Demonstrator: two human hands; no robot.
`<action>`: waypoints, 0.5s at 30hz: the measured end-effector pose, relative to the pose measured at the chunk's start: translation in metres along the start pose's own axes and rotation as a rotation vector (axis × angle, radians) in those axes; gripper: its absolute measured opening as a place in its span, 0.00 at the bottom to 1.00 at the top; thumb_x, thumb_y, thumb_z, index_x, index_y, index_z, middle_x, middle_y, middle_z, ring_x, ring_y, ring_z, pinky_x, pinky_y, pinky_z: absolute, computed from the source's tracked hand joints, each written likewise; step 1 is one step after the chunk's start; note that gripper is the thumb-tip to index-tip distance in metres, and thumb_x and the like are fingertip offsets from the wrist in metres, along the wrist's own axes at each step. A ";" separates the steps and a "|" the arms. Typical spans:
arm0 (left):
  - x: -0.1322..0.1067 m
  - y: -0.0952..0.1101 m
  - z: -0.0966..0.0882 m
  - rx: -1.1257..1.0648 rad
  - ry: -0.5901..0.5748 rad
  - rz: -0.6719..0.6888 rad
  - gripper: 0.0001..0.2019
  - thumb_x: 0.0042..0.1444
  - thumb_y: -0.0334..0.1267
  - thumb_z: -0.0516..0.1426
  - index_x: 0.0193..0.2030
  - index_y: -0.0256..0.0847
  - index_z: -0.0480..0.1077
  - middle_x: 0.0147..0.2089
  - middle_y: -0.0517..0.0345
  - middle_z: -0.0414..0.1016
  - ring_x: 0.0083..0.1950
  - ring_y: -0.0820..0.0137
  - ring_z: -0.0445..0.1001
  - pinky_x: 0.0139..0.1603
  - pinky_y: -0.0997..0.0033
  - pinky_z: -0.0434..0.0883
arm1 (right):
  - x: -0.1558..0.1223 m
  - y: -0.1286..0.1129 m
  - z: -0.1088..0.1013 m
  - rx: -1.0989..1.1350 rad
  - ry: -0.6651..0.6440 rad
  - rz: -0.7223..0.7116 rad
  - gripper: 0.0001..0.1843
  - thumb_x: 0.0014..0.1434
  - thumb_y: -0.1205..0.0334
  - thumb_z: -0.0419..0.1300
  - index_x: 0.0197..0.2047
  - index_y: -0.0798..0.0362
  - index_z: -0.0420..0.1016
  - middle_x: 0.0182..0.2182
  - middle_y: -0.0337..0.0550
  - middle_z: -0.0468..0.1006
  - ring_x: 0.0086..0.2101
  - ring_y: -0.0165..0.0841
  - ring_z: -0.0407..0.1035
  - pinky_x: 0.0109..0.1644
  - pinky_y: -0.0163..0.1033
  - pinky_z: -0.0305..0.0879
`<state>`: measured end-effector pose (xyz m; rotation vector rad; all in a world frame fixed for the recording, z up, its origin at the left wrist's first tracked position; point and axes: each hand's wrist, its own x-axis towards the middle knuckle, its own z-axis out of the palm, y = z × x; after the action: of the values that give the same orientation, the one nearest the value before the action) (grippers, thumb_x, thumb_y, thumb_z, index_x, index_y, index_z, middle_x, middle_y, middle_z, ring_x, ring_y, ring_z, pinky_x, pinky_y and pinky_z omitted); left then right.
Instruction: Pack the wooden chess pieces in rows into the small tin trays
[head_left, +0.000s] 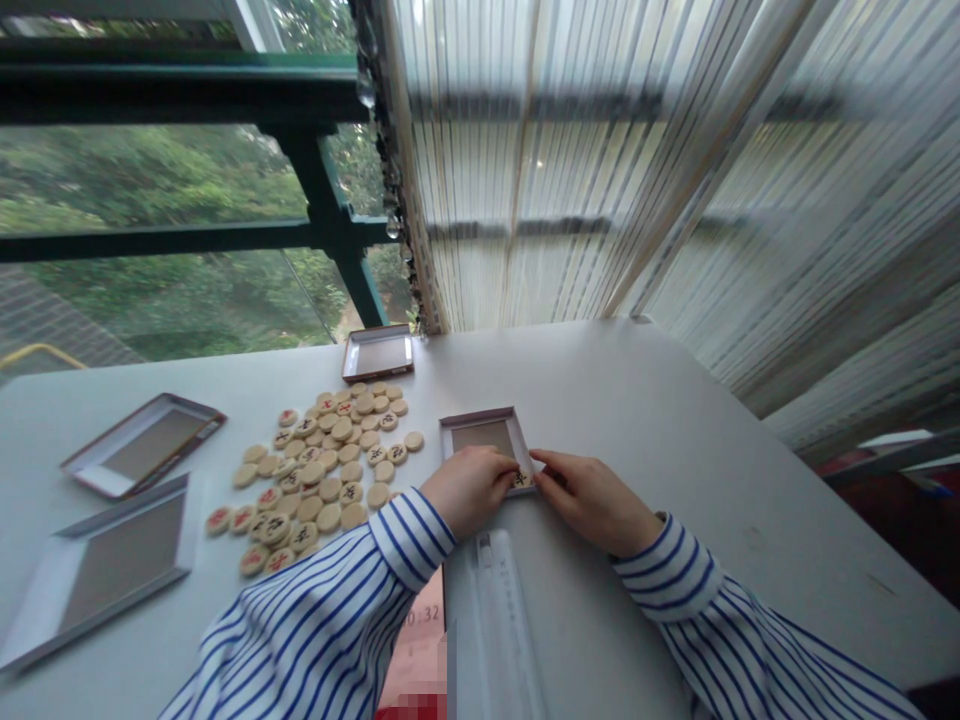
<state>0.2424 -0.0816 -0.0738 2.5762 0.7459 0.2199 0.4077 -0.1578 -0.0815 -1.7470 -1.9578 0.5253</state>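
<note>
A small shallow box (pixel 487 413) lies in front of me, its grey inside facing up. My left hand (pixel 474 490) reaches over its near wall with the fingers pinched together at the near right corner. At those fingertips a wooden Chinese chess piece (pixel 522 479) with a black character shows in part. My right hand (pixel 596 500) has its thumb and forefinger on the box's right wall. Left of the box spreads a loose heap of round Chinese chess pieces (pixel 330 460), some face down, some with red or black characters.
Three more shallow boxes lie open: one at the back (pixel 379 352), one at the left (pixel 142 445) and a larger one (pixel 105 570) at the near left. A clear plastic case (pixel 506 630) and a pink screen with digits (pixel 420 620) lie near me. Behind the white table (pixel 675 420) hangs a string curtain (pixel 525 180).
</note>
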 end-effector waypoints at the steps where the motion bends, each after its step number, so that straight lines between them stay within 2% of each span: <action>1: 0.000 0.000 0.000 0.000 -0.001 0.003 0.15 0.57 0.34 0.46 0.40 0.38 0.72 0.35 0.52 0.74 0.38 0.68 0.71 0.39 0.72 0.65 | 0.000 0.000 0.000 0.000 0.003 0.001 0.20 0.57 0.61 0.47 0.51 0.55 0.68 0.37 0.47 0.77 0.36 0.34 0.71 0.38 0.35 0.63; 15: -0.001 0.000 -0.005 -0.014 0.013 -0.021 0.14 0.57 0.35 0.46 0.41 0.39 0.72 0.36 0.52 0.76 0.38 0.68 0.72 0.38 0.72 0.66 | 0.000 -0.001 -0.001 0.013 -0.010 0.003 0.20 0.57 0.61 0.47 0.51 0.55 0.67 0.36 0.46 0.77 0.35 0.34 0.71 0.37 0.35 0.62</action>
<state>0.2399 -0.0806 -0.0690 2.5546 0.7731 0.2345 0.4074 -0.1576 -0.0806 -1.7426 -1.9542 0.5473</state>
